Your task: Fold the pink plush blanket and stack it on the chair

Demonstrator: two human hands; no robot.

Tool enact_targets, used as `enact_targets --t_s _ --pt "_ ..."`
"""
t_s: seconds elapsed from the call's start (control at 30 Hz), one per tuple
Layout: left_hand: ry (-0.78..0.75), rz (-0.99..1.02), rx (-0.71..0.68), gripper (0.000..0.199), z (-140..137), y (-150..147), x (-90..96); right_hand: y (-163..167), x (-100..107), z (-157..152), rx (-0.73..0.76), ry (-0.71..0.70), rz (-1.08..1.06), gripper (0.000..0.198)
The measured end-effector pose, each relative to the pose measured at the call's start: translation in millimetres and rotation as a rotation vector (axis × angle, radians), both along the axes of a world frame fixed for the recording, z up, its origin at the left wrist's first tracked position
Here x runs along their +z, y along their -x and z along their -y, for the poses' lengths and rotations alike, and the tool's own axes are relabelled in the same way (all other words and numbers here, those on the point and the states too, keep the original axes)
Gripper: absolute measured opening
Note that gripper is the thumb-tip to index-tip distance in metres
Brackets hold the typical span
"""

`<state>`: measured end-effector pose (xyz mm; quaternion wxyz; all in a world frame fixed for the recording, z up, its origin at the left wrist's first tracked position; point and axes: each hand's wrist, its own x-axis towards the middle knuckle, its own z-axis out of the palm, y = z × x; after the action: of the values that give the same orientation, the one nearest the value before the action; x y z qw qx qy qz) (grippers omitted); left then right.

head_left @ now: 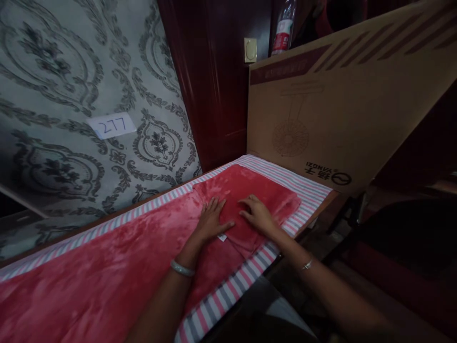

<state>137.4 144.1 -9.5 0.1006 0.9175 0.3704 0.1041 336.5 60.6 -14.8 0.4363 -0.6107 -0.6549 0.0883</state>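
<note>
A red plush blanket (117, 257) lies spread along a narrow surface, and its far end is folded over into a smoother flap (264, 183). My left hand (212, 220) rests flat on the blanket at the flap's near-left edge, fingers and thumb spread. Beside that thumb a small white label (222, 237) shows. On the flap is my right hand (259, 214), its fingers bent and the thumb a little apart from them, with nothing visible between them. Under the blanket is a pink, grey and white striped sheet (303, 186).
A large cardboard box (335, 105) stands at the far end, with a plastic bottle (283, 31) behind its top edge. Patterned wallpaper (157, 143) bearing a paper marked 277 (113, 125) runs along the left. A dark chair-like shape (410, 247) is at the right.
</note>
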Motion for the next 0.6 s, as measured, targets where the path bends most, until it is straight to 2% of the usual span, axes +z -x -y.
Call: enact_targets --t_s 0.07,0.2,0.3,0.37,0.43,0.47,0.5,0.53,0.57,0.6 --pt "-0.004 -0.008 0.010 0.092 -0.2 -0.7 0.0 4.1 -12.0 -7.0 -0.059 0.043 0.009 0.020" --pt "-0.006 -0.011 0.014 0.094 -1.0 -1.1 -0.1 6.8 -25.6 -12.5 -0.112 0.010 -0.051 0.011" --pt "-0.010 0.007 0.005 0.093 -1.3 0.5 -0.2 7.1 -19.4 -8.6 -0.136 -0.023 -0.087 0.013" --pt "-0.010 0.016 -0.004 0.092 -1.4 1.8 -0.2 5.6 -10.4 8.4 -0.107 -0.058 -0.126 0.020" --pt "-0.008 0.014 -0.008 0.092 -1.7 2.3 -0.2 1.7 -1.1 39.7 0.113 -0.019 -0.210 0.036" --pt "-0.008 0.012 -0.006 0.092 -2.1 2.2 -0.2 -1.2 2.9 58.4 0.323 0.059 -0.274 0.045" --pt "-0.008 0.008 -0.001 0.093 -2.5 1.9 -0.2 -4.7 6.4 76.8 0.577 0.220 -0.312 0.052" --pt "-0.009 0.004 0.007 0.093 -3.0 1.3 -0.2 -8.9 9.2 92.9 0.754 0.402 -0.320 0.054" --pt "-0.012 0.000 0.014 0.093 -3.4 0.7 -0.1 -14.1 11.5 104.6 0.794 0.489 -0.339 0.055" --pt "-0.015 -0.002 0.019 0.093 -3.7 0.2 0.1 -20.4 13.5 110.6 0.754 0.499 -0.341 0.053"
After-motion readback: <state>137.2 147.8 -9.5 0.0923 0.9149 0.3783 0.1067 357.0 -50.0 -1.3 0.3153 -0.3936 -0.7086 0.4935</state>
